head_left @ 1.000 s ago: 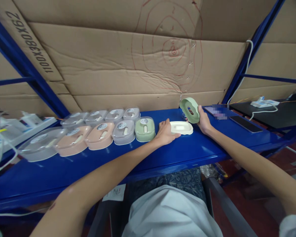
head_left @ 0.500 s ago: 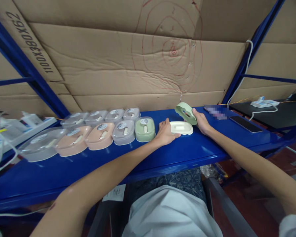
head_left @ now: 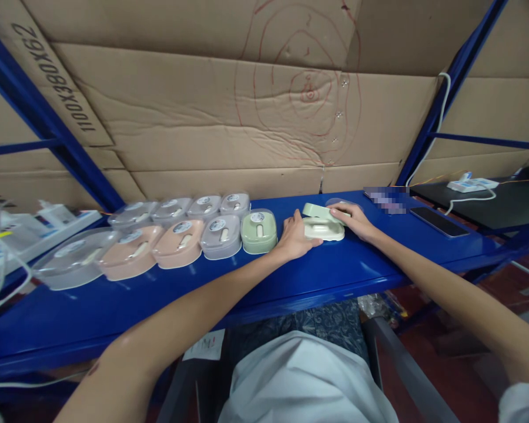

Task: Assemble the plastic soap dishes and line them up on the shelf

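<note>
A cream soap-dish base (head_left: 325,231) lies on the blue shelf (head_left: 229,282). My left hand (head_left: 294,236) grips its left end. A pale green oval tray (head_left: 316,212) rests tilted on top of the base, and my right hand (head_left: 351,220) holds that tray from the right side. A clear lid (head_left: 342,203) lies just behind my right hand.
Left of my hands stand two rows of closed soap boxes in green (head_left: 258,231), grey, pink and clear. A phone (head_left: 434,220) and a power strip (head_left: 471,184) lie at right. White power strips with cables (head_left: 30,226) sit at far left. Cardboard covers the back wall.
My right hand brought the green tray down from an upright, raised position onto the cream base. My left hand stayed on the base.
</note>
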`<state>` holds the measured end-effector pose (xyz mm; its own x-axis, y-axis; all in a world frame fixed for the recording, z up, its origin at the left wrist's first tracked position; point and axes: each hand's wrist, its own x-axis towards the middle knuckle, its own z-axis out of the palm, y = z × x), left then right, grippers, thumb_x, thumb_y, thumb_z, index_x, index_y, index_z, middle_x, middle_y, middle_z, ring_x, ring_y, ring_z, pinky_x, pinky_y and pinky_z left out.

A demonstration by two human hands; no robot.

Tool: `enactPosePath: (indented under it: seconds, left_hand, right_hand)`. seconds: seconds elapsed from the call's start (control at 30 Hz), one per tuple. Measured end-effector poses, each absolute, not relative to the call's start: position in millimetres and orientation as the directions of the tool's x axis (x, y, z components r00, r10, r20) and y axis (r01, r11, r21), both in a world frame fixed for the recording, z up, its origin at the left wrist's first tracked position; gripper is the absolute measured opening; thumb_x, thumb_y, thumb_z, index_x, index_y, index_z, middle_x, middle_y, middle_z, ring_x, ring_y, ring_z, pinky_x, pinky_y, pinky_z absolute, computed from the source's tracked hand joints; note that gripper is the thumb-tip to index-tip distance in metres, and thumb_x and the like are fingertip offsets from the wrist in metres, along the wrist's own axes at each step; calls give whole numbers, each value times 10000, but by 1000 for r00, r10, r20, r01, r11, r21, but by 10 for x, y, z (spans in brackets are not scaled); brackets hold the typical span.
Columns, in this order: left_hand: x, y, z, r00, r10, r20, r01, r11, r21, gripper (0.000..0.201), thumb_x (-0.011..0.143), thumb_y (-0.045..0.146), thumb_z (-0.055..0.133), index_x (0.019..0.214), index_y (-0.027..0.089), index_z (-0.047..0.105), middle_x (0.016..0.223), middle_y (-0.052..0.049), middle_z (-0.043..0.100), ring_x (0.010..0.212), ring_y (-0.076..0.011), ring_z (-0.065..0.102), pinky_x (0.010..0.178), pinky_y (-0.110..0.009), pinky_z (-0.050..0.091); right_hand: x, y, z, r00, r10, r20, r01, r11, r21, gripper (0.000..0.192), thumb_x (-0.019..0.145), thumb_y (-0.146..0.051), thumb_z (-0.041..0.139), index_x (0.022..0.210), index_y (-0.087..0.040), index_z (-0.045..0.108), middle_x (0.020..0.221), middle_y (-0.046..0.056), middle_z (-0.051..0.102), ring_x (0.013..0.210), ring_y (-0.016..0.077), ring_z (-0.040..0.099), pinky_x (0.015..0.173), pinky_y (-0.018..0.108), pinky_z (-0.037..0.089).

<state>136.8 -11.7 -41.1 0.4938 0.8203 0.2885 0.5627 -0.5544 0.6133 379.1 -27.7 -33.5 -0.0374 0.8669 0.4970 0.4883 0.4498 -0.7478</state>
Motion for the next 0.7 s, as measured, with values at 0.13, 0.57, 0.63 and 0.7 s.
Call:
enactPosePath:
  seconds: [0.13,0.57,0.63,0.7]
  left_hand:
    - [1362,-160,-337,496,835,238,581,-523,623,1067,769,441,906,1600,84,339,1560,-267,532,1511,-452,460,1206,-525,440]
    - [1360,-184,-340,480,850,218,593,-498,633,1089,778,456,894,1622,97,306,1593,-270,511,1530,-453,436,1195,-536,441]
    - [1364,-192,-334,477,854,209,598,-490,635,1140,784,455,893,1656,92,255,1649,-291,454,1566,-468,391,1226,-558,402]
    - [1362,-195,-332,483,850,211,595,-495,634,1163,791,458,888,1677,99,225,1683,-296,416,1586,-476,362,1242,-573,375]
  right_hand:
    - [3792,-295,-332,-115,868,484,518,468,-716,500,870,-717,756,1088,-277,847,1197,89,827,1124,339,749,1048,508,560]
    - [3783,-307,-379,-199,832,518,505,540,-674,494,761,-630,905,1126,-303,846,1227,93,784,1126,322,738,1073,524,562]
    - [3776,-315,-373,-223,821,526,512,558,-654,490,755,-615,915,1127,-303,846,1234,93,783,1144,323,733,1094,527,550]
    - [3771,-321,-368,-240,814,529,519,568,-639,482,758,-610,915,1126,-307,847,1237,89,785,1160,320,729,1113,525,540]
